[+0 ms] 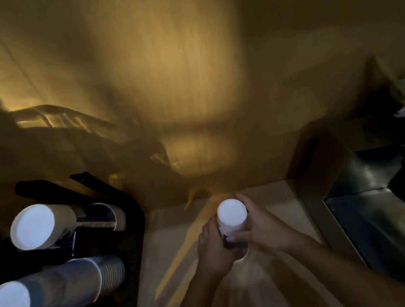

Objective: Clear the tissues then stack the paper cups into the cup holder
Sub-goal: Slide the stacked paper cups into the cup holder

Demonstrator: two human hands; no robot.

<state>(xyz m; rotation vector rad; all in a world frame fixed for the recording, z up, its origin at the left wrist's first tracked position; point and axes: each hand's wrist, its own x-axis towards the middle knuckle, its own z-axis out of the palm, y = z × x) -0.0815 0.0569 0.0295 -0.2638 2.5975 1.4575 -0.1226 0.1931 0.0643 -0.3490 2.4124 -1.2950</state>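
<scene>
Both hands, left hand [213, 248] and right hand [259, 227], have fingers [236, 236] wrapped around an upside-down stack of paper cups [232, 215] above the desk [177, 264]. The cup holder [120, 247] sits well left; dim light could cause a fumble or a misaligned insertion.

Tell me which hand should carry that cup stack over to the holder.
Left, probably. The cup holder stands on the person's left, and the left hand already grips the lower part of the cup stack on that side. The right hand grips it from the far side and would have to cross over.
</scene>
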